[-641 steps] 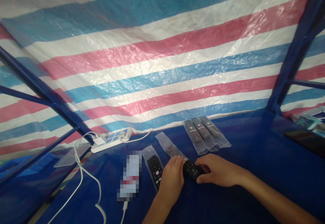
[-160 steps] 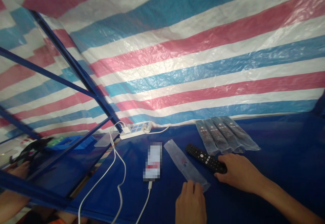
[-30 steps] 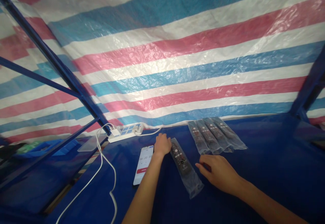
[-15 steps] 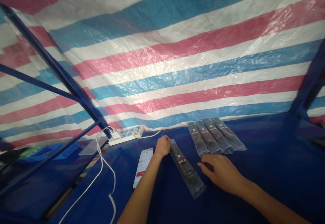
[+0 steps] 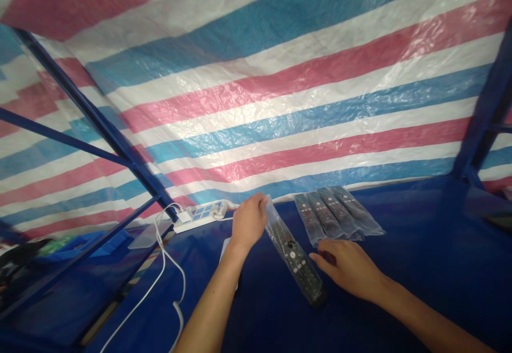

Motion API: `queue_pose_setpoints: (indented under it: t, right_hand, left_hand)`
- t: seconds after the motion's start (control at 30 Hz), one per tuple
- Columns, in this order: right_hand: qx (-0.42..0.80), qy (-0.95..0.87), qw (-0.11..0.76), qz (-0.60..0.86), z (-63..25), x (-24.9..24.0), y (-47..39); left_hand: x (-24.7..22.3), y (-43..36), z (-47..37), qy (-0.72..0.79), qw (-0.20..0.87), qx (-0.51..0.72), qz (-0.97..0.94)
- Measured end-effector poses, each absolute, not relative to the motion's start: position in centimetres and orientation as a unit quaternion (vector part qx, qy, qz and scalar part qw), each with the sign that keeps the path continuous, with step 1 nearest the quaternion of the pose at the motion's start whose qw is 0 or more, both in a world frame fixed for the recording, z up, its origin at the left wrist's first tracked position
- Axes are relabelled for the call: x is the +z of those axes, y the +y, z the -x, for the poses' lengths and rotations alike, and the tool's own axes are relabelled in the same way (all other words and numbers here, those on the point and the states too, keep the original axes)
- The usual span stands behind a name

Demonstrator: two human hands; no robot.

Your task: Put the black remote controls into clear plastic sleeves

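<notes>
Bagged remote bears markings too small to read.

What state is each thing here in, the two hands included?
Plastic sleeve: gripped at upper end
Left hand: closed on sleeve
Sleeved remote: button side up
Four other remotes: bagged, side by side
Right hand: partly open, holding nothing
Power strip: plugs inserted
Phone: mostly hidden

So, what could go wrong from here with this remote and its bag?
The remote might slide out: its near end seems to poke from the bag, while the left hand grips only the far end and the right hand holds nothing. The right hand, close by the bagged remotes, could knock their row askew. The left forearm crosses over the phone, so it might nudge it.
</notes>
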State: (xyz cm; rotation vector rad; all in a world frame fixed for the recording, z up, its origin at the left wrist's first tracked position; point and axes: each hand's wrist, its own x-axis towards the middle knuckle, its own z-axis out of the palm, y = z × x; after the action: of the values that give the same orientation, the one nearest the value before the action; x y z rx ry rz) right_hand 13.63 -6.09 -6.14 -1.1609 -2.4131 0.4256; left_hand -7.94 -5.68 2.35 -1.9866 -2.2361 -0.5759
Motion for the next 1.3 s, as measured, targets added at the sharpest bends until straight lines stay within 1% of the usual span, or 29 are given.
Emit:
queue_pose_setpoints:
  t: [0.13, 0.23, 0.37, 0.57, 0.63, 0.73, 0.8, 0.87, 0.93, 0.97, 1.0, 1.03, 1.07, 1.2, 1.3]
  right_hand:
    - [0.158, -0.868, 0.177, 0.437, -13.8, -5.8, -6.7]
    - [0.154, -0.877, 0.136, 0.435, -13.7, -5.7, -7.5]
    - [0.139, -0.886, 0.104, 0.43, -13.1, -6.1, -8.5]
    - [0.128, -0.879, 0.095, 0.449, -12.5, -6.6, -9.0]
    - [0.128, -0.877, 0.094, 0.454, -12.6, -6.4, -8.9]
    - [0.127, -0.873, 0.085, 0.463, -13.0, -6.2, -8.7]
    - [0.13, -0.869, 0.08, 0.471, -13.4, -6.1, -8.3]
    - [0.135, -0.863, 0.08, 0.48, -13.8, -5.9, -7.7]
    - [0.143, -0.854, 0.092, 0.491, -14.1, -5.4, -7.0]
    - [0.148, -0.849, 0.102, 0.497, -14.3, -5.0, -6.7]
    - [0.154, -0.845, 0.113, 0.5, -14.3, -4.6, -6.5]
    - [0.161, -0.842, 0.122, 0.5, -14.3, -4.2, -6.4]
    - [0.168, -0.842, 0.127, 0.497, -14.1, -3.8, -6.4]
    - [0.173, -0.858, 0.115, 0.47, -12.1, -2.9, -7.4]
    - [0.145, -0.877, 0.09, 0.449, -9.7, -2.9, -8.4]
  left_hand:
    - [5.3, -6.8, 6.5, -0.729, 0.116, -0.21, 0.641]
    - [6.7, -6.9, 6.0, -0.747, 0.155, -0.219, 0.609]
    - [7.3, -6.7, 5.8, -0.767, 0.182, -0.189, 0.585]
    - [8.0, -6.4, 6.4, -0.777, 0.199, -0.174, 0.571]
    - [8.7, -6.7, 7.0, -0.769, 0.203, -0.201, 0.571]
    - [10.4, -7.5, 8.6, -0.724, 0.195, -0.282, 0.598]
    - [11.6, -8.0, 10.2, -0.691, 0.162, -0.343, 0.615]
    - [12.1, -8.1, 12.1, -0.672, 0.102, -0.401, 0.614]
    - [11.4, -7.6, 13.9, -0.665, 0.021, -0.438, 0.605]
    - [10.4, -7.2, 14.7, -0.666, -0.024, -0.437, 0.605]
    - [9.1, -6.6, 15.3, -0.671, -0.067, -0.424, 0.605]
    - [7.4, -6.0, 15.8, -0.687, -0.119, -0.377, 0.609]
    - [5.6, -5.4, 16.1, -0.697, -0.145, -0.348, 0.61]
    - [-1.3, -3.5, 16.5, -0.715, -0.195, -0.268, 0.616]
    - [-3.8, -2.6, 17.5, -0.722, -0.197, -0.231, 0.622]
